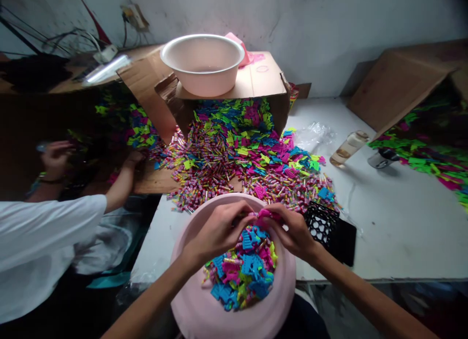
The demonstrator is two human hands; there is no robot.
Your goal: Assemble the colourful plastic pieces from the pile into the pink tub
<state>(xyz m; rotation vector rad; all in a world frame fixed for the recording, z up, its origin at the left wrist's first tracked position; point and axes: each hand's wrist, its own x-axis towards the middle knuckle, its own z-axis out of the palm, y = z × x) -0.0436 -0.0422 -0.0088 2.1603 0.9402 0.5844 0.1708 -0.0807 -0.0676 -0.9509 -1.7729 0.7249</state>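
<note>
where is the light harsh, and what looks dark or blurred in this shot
Head view: light is strongest on the upper basin and the box top under it; head view: the co-worker's far-left hand is dim and blurred; head view: the bottle casts a shadow on the table; head view: the pink piece in the right hand lacks fine detail.

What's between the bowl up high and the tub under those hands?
The head view shows the cardboard box under the bowl, then heaped colourful plastic pieces and small tubes.
</note>
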